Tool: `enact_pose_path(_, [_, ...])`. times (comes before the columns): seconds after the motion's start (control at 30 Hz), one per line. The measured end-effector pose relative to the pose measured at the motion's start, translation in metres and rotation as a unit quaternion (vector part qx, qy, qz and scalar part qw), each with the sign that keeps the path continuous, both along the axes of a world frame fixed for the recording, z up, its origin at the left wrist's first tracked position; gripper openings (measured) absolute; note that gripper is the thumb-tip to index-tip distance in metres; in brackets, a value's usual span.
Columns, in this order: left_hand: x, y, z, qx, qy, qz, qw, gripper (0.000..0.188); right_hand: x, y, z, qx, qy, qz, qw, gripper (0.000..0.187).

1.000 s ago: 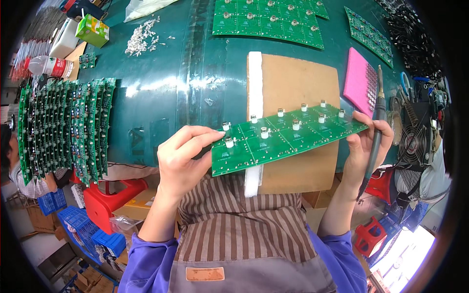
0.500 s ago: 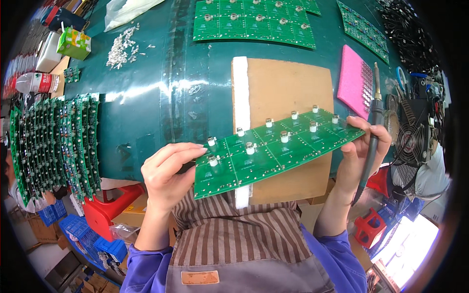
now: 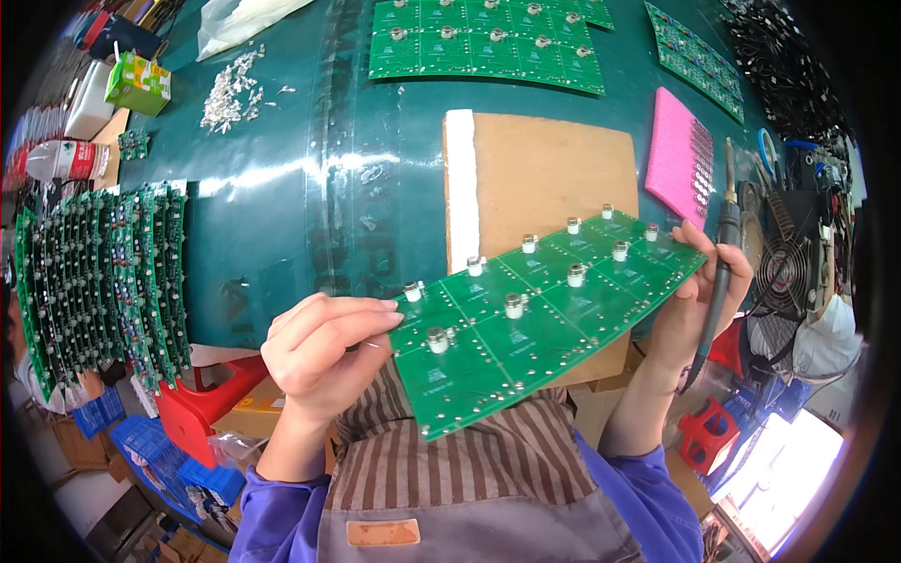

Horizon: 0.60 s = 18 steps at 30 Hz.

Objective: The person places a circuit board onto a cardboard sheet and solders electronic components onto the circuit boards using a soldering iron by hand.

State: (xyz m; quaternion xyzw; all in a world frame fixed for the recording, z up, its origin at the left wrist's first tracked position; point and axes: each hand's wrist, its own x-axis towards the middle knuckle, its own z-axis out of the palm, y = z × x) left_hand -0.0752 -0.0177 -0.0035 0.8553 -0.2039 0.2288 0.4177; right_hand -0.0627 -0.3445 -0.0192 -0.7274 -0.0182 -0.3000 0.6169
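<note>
A green circuit board panel is held tilted in front of my apron, over the lower part of a brown board. Two rows of small white parts with silvery tops stand up from it. My left hand pinches its left end near the upper corner; a thin silvery sliver, too small to name, shows at those fingers. The right end is gripped by my right hand. A soldering iron with a dark handle also rests in my right hand, its metal tip pointing up and away from the panel.
The brown board with a white strip lies on the green table mat. More panels lie at the far side. A pink foam block sits right, a heap of small white pieces far left, upright circuit boards left.
The panel's left end has come down and nearer to me, so its top face shows more. My left hand has shifted slightly along its end; my right hand keeps its hold.
</note>
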Motion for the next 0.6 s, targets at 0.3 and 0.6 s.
enact_pose_path(0.3, [-0.002,-0.005,0.011,-0.029,0.010,-0.019,0.999,0.022,0.002,-0.003,-0.005,0.001,-0.004,-0.001,1.000,0.070])
enact_pose_path(0.6, [-0.004,-0.003,0.010,-0.005,-0.038,-0.019,0.999,0.030,-0.001,-0.009,-0.005,-0.021,-0.002,-0.004,1.000,0.069])
